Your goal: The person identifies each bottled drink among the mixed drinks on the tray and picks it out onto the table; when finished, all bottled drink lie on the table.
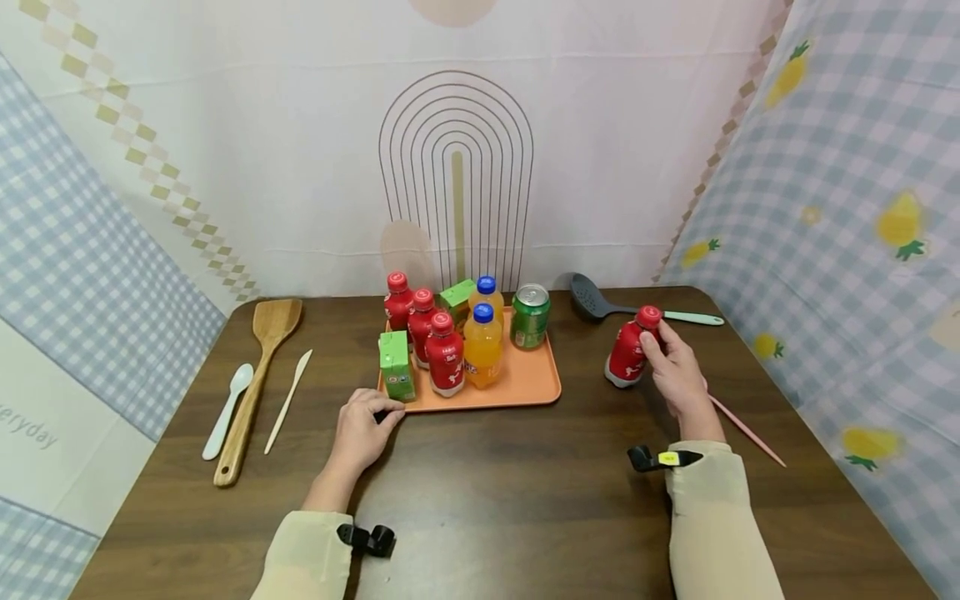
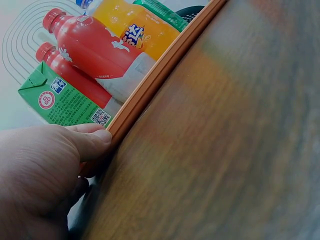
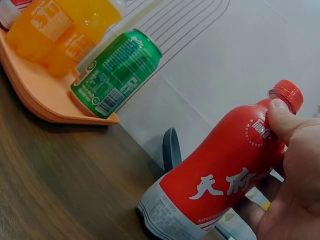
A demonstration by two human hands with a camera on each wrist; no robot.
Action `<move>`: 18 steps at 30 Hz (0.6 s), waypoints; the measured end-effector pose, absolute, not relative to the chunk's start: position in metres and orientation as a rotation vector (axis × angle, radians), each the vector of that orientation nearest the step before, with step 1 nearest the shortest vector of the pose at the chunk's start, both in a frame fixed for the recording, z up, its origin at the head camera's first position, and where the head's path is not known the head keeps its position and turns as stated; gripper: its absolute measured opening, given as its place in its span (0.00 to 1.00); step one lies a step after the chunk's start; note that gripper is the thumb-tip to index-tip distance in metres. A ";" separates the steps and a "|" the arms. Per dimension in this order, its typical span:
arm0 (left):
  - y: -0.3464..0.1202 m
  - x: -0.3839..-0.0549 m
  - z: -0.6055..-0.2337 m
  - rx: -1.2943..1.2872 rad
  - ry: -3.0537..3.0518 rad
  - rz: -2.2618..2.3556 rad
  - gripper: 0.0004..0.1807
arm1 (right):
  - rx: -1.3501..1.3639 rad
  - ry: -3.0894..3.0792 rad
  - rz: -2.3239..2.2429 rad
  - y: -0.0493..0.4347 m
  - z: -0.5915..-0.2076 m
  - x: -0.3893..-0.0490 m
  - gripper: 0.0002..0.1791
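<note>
My right hand [image 1: 678, 375] grips a red bottle [image 1: 628, 348] by its upper part, to the right of an orange tray [image 1: 517, 392]. In the right wrist view the thumb lies just below the cap of that red bottle [image 3: 220, 170]. My left hand [image 1: 363, 429] pinches the tray's front left corner, with the thumb on the rim [image 2: 145, 97]. On the tray stand three more red bottles [image 1: 447, 358], two orange soda bottles [image 1: 482, 348], a green can [image 1: 531, 317] and two green cartons [image 1: 396, 367], one of them partly hidden at the back.
To the left lie a wooden spatula [image 1: 262, 375], a white spoon [image 1: 227, 412] and a pale knife [image 1: 288, 402]. A dark slotted ladle [image 1: 592, 298] with a mint handle lies behind the held bottle. Right of my right hand is a pink stick [image 1: 746, 429]. Patterned cloth [image 1: 315, 167] hangs behind the table.
</note>
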State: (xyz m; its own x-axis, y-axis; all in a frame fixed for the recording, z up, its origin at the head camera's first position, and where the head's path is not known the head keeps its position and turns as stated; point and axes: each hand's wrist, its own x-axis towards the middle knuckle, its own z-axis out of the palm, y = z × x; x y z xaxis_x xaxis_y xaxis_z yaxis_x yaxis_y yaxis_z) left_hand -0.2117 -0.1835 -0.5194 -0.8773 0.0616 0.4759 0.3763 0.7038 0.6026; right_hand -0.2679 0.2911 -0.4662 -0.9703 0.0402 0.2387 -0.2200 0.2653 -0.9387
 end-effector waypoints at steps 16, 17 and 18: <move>-0.184 -0.209 -0.518 -0.328 -2.495 -1.033 0.04 | 0.210 -2.509 1.761 0.301 -0.455 -0.269 0.36; -0.184 -0.209 -0.518 -0.330 -2.496 -1.033 0.04 | 0.215 -2.516 1.756 0.301 -0.454 -0.268 0.36; -0.184 -0.209 -0.518 -0.330 -2.497 -1.033 0.04 | 0.218 -2.521 1.752 0.301 -0.452 -0.268 0.36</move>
State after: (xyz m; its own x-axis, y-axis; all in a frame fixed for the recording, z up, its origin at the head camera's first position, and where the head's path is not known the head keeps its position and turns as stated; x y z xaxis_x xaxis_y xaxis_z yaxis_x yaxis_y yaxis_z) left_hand -0.2092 -0.1836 -0.5178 -0.8851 0.0580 0.4618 0.3674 0.6964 0.6165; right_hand -0.2676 0.3012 -0.4524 -0.9879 -0.0798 0.1329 -0.1524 0.3424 -0.9271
